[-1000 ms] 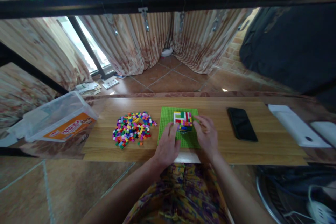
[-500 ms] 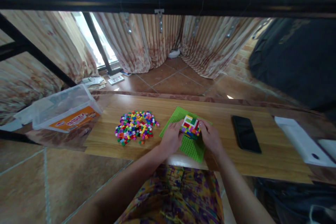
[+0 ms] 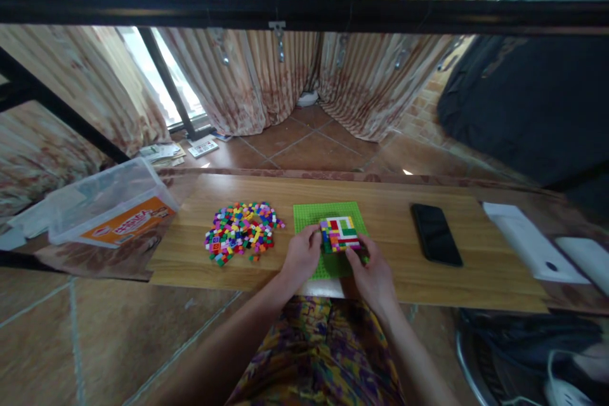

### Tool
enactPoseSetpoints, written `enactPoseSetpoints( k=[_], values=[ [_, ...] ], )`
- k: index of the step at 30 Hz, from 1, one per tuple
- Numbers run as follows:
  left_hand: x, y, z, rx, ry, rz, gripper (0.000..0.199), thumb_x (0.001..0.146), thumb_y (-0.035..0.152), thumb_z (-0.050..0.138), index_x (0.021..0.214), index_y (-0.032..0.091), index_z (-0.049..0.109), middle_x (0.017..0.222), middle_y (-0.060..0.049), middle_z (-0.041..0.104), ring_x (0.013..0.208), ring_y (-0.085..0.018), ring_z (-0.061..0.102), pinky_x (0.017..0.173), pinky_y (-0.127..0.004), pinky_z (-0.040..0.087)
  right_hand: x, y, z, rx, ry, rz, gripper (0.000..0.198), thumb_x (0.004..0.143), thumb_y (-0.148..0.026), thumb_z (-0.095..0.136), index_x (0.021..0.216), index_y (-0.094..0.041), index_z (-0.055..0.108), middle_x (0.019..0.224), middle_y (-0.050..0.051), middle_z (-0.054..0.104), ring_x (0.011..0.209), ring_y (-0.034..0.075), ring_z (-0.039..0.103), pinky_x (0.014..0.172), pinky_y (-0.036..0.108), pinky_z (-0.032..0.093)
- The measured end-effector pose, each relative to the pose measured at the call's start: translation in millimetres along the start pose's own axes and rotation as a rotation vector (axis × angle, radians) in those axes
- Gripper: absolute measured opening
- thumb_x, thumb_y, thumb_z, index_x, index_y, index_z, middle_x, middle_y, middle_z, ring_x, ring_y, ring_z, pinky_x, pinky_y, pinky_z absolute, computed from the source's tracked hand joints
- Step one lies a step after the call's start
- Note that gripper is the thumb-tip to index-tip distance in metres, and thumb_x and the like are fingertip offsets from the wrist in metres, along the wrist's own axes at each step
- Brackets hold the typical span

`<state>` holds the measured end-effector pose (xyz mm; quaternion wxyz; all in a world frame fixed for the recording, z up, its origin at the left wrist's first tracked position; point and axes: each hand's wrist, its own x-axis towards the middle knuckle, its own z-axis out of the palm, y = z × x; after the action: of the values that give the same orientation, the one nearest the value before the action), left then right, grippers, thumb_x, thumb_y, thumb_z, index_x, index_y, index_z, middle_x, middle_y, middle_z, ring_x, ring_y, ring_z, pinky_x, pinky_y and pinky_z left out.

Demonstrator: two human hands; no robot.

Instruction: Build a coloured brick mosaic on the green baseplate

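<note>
Your 2 hands hold 1 brick block (image 3: 339, 235) over the green plate (image 3: 309, 210) on the worktop (image 3: 392, 206): your left hand (image 3: 303, 254) has its fingers closed at the block's left edge, your right hand (image 3: 373, 269) pinches the near right corner. Whether the block touches the plate cannot be told. To your left lie loose bricks (image 3: 243, 228); to your right, 1 phone (image 3: 436, 235).

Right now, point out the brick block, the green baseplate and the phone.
Brick block (image 3: 339, 233), head view: middle of its top face.
Green baseplate (image 3: 305, 216), head view: bare studs near its far left corner.
Phone (image 3: 436, 235), head view: middle of its dark screen.
</note>
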<state>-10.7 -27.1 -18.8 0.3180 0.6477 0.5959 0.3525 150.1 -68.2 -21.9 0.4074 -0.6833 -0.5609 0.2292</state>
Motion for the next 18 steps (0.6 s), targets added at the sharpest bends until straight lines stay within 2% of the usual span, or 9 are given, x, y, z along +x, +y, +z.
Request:
enactPoseSetpoints(
  k=[3, 5, 11, 15, 18],
  values=[
    [1, 2, 0, -0.039, -0.029, -0.038, 0.027, 0.092, 0.023, 0.050, 0.112, 0.013, 0.065, 0.085, -0.005, 0.074, 0.075, -0.016, 0.069, 0.068, -0.026, 0.054, 3, -3, 2, -0.039, -0.030, 0.060, 0.055, 0.084, -0.048, 0.053, 0.128, -0.014, 0.056, 0.122, 0.018, 0.063, 0.112, 0.030, 0.060, 0.096, 0.048, 0.044],
    [3, 3, 0, -0.048, -0.033, -0.051, 0.027, 0.090, 0.024, 0.053, 0.111, 0.012, 0.065, 0.085, -0.006, 0.074, 0.073, -0.017, 0.069, 0.066, -0.026, 0.053, 2, -2, 5, -0.058, -0.021, 0.070, 0.058, 0.082, -0.049, 0.055, 0.128, -0.013, 0.056, 0.121, 0.018, 0.064, 0.112, 0.031, 0.059, 0.096, 0.049, 0.044],
    [11, 6, -1, -0.048, -0.039, -0.018, 0.021, 0.088, 0.019, 0.054, 0.104, 0.016, 0.068, 0.096, -0.008, 0.075, 0.087, -0.019, 0.069, 0.080, -0.030, 0.053, -7, 5, 15, -0.076, 0.086, 0.037, 0.055, 0.077, -0.047, 0.062, 0.122, -0.016, 0.059, 0.111, 0.015, 0.065, 0.102, 0.031, 0.061, 0.089, 0.047, 0.046],
    [11, 8, 0, -0.042, -0.029, -0.016, 0.021, 0.087, 0.018, 0.055, 0.104, 0.015, 0.068, 0.095, -0.008, 0.074, 0.087, -0.021, 0.069, 0.081, -0.032, 0.053, -7, 5, 14, -0.099, 0.057, 0.055, 0.057, 0.078, -0.047, 0.060, 0.124, -0.014, 0.058, 0.113, 0.017, 0.064, 0.102, 0.031, 0.060, 0.088, 0.046, 0.047],
    [0, 9, -5, -0.057, -0.014, 0.001, 0.024, 0.089, 0.019, 0.053, 0.109, 0.016, 0.065, 0.094, -0.007, 0.073, 0.086, -0.019, 0.068, 0.080, -0.030, 0.054, -7, 6, 10, -0.110, 0.025, 0.076, 0.059, 0.078, -0.049, 0.059, 0.125, -0.013, 0.057, 0.115, 0.017, 0.063, 0.104, 0.031, 0.060, 0.090, 0.046, 0.046]
  ],
)
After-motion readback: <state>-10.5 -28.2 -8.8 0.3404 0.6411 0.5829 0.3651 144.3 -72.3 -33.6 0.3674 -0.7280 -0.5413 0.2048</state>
